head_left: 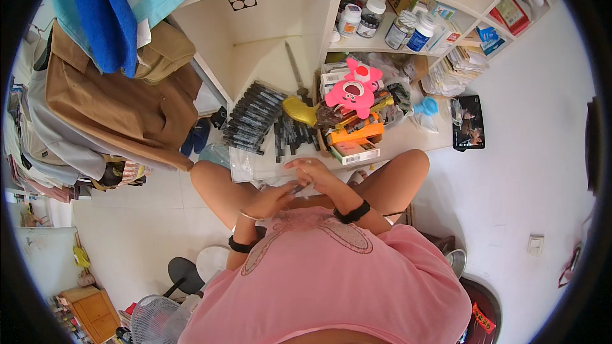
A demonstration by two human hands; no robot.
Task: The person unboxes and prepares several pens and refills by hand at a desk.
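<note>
My left hand and my right hand come together above my lap, close to the shelf's front edge. Between them shows a slim dark object, probably a marker pen; my left fingers are closed on it. My right hand is bent over its upper end, index finger pointing left, and its grip is partly hidden. Just beyond lies a clear plastic bag. Behind that, rows of black marker pens lie side by side, with a looser group of black pens to their right.
A carton of mixed items, topped by a pink bear-shaped thing, stands right of the pens. A yellow handle and a long narrow blade lie behind. A tablet is at the far right; clothes hang left.
</note>
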